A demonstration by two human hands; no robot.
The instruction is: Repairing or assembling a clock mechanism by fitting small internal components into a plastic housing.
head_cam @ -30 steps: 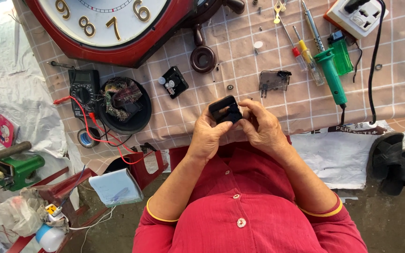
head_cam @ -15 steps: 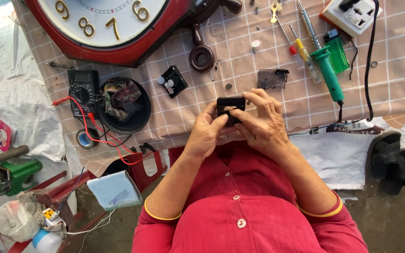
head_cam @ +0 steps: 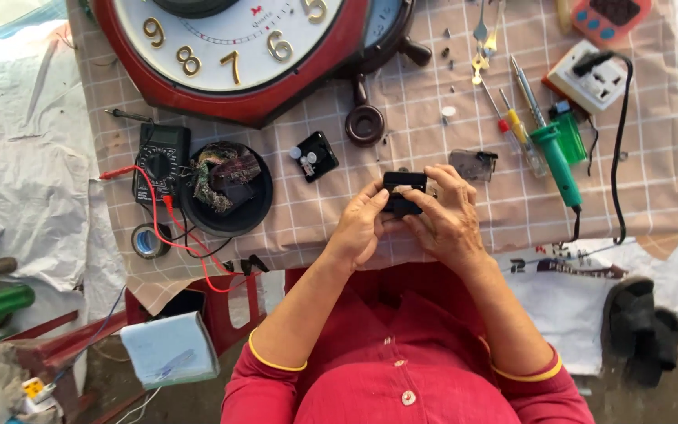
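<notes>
Both my hands hold a small black box-shaped clock movement [head_cam: 402,185] over the near edge of the checked tablecloth [head_cam: 464,228]. My left hand [head_cam: 359,228] grips its left side and underside. My right hand [head_cam: 445,216] covers its right side, with fingers laid over the top. Only the upper face of the black box shows between the fingers. A large red-rimmed wall clock [head_cam: 237,47] with gold numerals lies at the far side of the cloth.
A second black movement [head_cam: 315,155], a clear plastic cover [head_cam: 472,163], a dark ring [head_cam: 365,126], a black bowl of parts [head_cam: 225,188], a multimeter [head_cam: 162,161] with red leads, a tape roll [head_cam: 149,240], screwdrivers [head_cam: 515,126], a green soldering iron [head_cam: 556,161] and a socket strip [head_cam: 594,78] lie around.
My hands have moved the black movement slightly away from my body, over the cloth, and turned it so its flat face shows. The camera has moved closer.
</notes>
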